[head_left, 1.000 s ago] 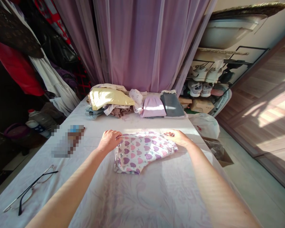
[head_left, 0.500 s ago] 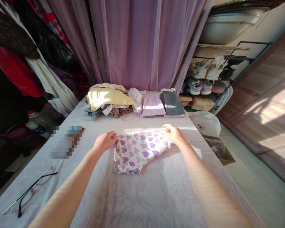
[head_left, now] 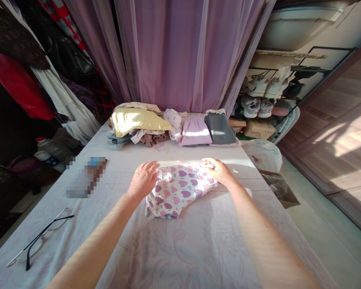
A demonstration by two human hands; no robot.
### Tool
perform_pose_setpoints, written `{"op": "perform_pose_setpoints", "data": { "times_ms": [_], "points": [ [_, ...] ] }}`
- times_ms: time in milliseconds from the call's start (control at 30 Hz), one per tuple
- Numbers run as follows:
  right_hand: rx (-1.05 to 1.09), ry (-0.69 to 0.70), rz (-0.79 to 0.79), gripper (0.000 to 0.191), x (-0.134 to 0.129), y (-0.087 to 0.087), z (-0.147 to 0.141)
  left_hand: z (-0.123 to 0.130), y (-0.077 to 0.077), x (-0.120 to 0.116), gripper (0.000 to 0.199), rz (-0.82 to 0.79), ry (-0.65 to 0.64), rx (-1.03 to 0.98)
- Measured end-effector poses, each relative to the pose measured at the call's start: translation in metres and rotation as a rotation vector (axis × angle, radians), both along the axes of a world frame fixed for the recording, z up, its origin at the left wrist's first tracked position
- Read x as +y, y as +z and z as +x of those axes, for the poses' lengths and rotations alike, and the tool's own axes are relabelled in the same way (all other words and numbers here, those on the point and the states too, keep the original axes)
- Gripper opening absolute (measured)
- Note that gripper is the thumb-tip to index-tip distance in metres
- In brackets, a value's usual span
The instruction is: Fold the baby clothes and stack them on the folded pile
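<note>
The left hand lies open over the near-left edge of the heart-print cloth, and the right hand rests its slightly curled fingers on the far-right edge, neither clenched. Set apart like this, they seem to hold the cloth flat against the sheet-covered surface. Beyond both hands sit folded clothes; eyeglasses lie well left of the left hand.

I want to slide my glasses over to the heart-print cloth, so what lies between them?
In the head view, the left forearm crosses the stretch between the glasses and the heart-print cloth.
</note>
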State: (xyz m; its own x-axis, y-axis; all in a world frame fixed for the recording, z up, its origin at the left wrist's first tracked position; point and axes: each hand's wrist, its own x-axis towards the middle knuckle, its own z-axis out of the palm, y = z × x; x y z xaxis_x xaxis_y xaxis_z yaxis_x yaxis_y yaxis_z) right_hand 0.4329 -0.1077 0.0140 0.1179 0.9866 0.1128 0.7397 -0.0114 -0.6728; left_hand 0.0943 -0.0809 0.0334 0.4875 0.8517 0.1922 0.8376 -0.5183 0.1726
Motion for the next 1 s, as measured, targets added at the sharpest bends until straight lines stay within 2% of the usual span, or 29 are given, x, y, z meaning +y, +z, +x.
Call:
{"op": "perform_pose_setpoints", "data": {
  "times_ms": [100, 200, 267, 400, 633, 767, 900, 1000],
  "points": [
    [-0.173, 0.074, 0.006, 0.026, -0.002, 0.012, -0.010, 0.011, -0.016, -0.005, 0.043, -0.025, -0.244, 0.027],
    [-0.265, 0.165, 0.058, 0.023, -0.006, 0.021, -0.022, 0.013, -0.030, -0.007, 0.048, -0.059, -0.278, 0.078],
    [-0.218, 0.177, 0.056, 0.024, -0.007, 0.022, -0.027, 0.011, -0.035, -0.009, 0.054, -0.057, -0.260, 0.089],
    [0.001, 0.050, 0.001, 0.028, -0.001, 0.010, -0.025, 0.009, -0.037, -0.012, 0.057, -0.064, -0.211, 0.096],
    [0.241, -0.121, 0.034, 0.027, 0.012, -0.011, -0.017, 0.009, -0.041, -0.012, 0.059, -0.053, -0.195, 0.068],
    [0.357, -0.169, 0.039, 0.037, 0.007, -0.016, -0.012, 0.009, -0.042, -0.012, 0.060, -0.052, -0.192, 0.061],
    [0.784, -0.304, 0.148, 0.049, -0.008, -0.026, -0.001, 0.009, -0.041, -0.012, 0.059, -0.042, -0.185, 0.051],
    [1.056, -0.380, 0.226, 0.048, -0.023, -0.031, 0.008, 0.009, -0.041, -0.013, 0.059, -0.046, -0.180, 0.052]
  ]
}}
